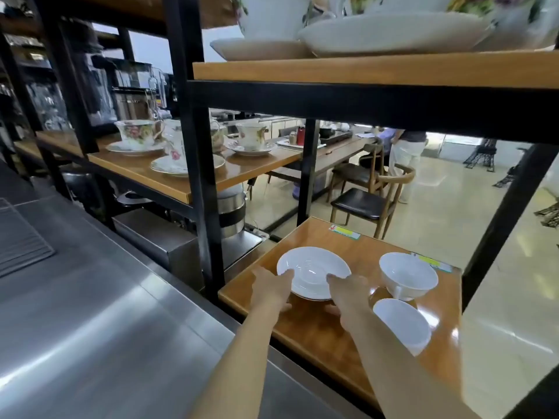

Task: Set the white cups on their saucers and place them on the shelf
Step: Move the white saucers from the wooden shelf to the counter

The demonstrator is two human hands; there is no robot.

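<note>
Your two forearms come into the frame from the bottom centre, and both are bare: no sleeve, cuff or glove shows anywhere along them. Your left hand (272, 285) carries no ring, and there is no watch or band at its wrist. Your right hand (351, 294) is equally plain, with nothing worn on the wrist or the fingers (334, 278). The nails are too small and blurred to judge.
</note>
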